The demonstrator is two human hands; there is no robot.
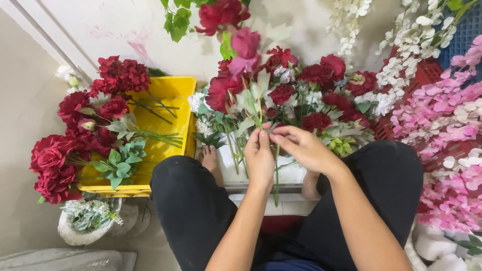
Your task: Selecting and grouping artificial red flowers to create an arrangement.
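Note:
My left hand (259, 159) and my right hand (301, 145) meet over a bunch of artificial flowers (291, 93) with dark red blooms, white blossoms and pale green leaves. Both hands pinch the green stems (276, 175) where they gather, the left from below, the right from the side. A pink bloom (245, 44) stands up at the bunch's far side. The stems hang down between my knees in black trousers, over a white block (288, 175) where my bare feet rest.
A yellow crate (170, 90) at the left holds red roses (50, 160) and green sprigs. Pink blossom sprays (442, 120) and white ones (411, 40) fill the right. A white sack (85, 226) of pale flowers sits lower left. A red crate (427, 73) lies behind.

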